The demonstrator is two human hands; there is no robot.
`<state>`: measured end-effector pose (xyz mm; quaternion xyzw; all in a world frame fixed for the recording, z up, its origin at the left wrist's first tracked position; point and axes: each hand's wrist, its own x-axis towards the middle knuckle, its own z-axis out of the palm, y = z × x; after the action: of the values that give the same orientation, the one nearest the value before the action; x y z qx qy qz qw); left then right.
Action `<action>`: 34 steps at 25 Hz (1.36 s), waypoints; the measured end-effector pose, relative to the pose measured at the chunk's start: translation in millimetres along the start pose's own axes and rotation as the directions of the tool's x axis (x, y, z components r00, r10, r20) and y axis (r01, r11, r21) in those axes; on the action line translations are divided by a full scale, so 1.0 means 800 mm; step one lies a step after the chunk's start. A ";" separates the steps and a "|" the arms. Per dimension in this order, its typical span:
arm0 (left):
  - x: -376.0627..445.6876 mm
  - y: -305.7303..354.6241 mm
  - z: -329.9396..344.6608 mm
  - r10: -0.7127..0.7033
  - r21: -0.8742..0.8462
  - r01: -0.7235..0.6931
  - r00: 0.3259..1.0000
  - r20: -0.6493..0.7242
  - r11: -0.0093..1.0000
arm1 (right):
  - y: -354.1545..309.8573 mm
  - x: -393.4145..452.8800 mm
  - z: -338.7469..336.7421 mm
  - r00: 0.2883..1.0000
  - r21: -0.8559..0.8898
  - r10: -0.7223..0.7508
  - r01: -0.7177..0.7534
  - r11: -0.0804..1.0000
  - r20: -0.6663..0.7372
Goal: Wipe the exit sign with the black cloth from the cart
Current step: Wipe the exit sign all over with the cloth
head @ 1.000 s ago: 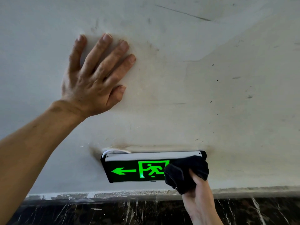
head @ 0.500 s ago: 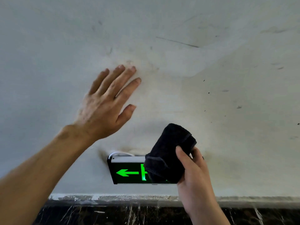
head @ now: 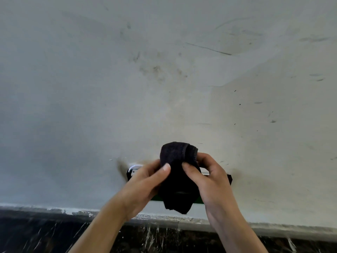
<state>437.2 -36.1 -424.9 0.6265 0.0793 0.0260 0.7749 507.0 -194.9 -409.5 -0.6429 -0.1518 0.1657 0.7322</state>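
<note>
- The black cloth [head: 179, 177] is held bunched between both hands, in front of the exit sign [head: 229, 178] and covering most of its face; whether it touches the sign cannot be told.
- The left hand [head: 145, 185] is closed on the cloth's left side, thumb pressed to the front of the fabric, so its grip is narrow and holds cloth.
- The right hand [head: 211, 181] is closed on the right side in the same way, thumb laid over the front folds.
- Two hands are judged to be used because the cloth is being refolded or turned, probably so that a fresh face is offered to the sign.
- The sign is mounted low on the pale wall [head: 91, 106], just above the wall's chipped lower edge; only its dark right end, a white cable loop at its left and a green strip along the bottom are seen.
- No wiping stroke is judged to be under way while both hands are occupied with the cloth.
</note>
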 end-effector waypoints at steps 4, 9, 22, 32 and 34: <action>-0.011 -0.010 -0.006 -0.052 -0.081 0.046 0.995 -0.079 0.996 | 0.011 0.005 0.007 0.999 -0.219 -0.001 -0.006 0.976 -0.034; -0.024 -0.018 -0.025 -0.088 -0.200 0.032 0.956 -0.279 0.979 | 0.001 0.030 0.013 0.770 -0.753 -0.634 0.380 0.537 -0.064; -0.045 -0.042 -0.122 0.015 -0.099 -0.161 0.590 -0.807 0.982 | -0.020 0.172 0.019 0.339 -0.873 -0.827 0.364 -0.325 0.449; 0.014 -0.134 -0.124 0.484 0.662 0.180 0.549 -0.682 0.728 | -0.012 0.184 0.025 0.188 -0.878 -0.891 0.343 -0.334 0.413; 0.016 -0.149 -0.124 0.467 0.679 0.200 0.589 -0.659 0.706 | -0.013 0.186 0.025 0.186 -0.878 -0.891 0.339 -0.338 0.414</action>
<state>427.4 36.6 -562.3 0.7919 0.3674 0.3345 0.3549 632.5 -113.0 -395.5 -0.7009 -0.3738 -0.5881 0.1523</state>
